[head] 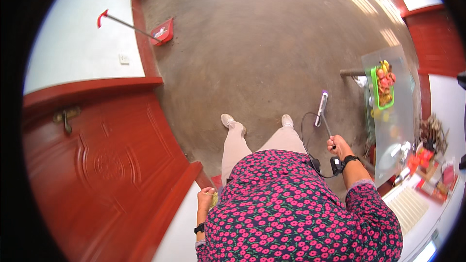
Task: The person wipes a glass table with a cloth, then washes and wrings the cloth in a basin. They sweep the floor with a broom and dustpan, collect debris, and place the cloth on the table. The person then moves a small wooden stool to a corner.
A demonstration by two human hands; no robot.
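My right hand (339, 146) is closed round the grey pole of a long-handled floor cleaning tool (321, 109). The tool's narrow white head has a purple edge and rests on the concrete floor, to the right of my right shoe. At my left side, my left hand (206, 197) is curled round a yellow-green item (214, 201), partly hidden behind the hand and my flowered top; its kind cannot be made out. A black cable (303, 131) loops near my right wrist, which carries a small black device (336, 165) on a strap.
A red dustpan (162, 33) with litter in it stands by the left wall. Nearer on that side is a red door (109, 160). To the right, a glass-topped table (395, 123) bears a green basket (375, 89) of fruit. Behind it stands a cluttered white surface (411, 185).
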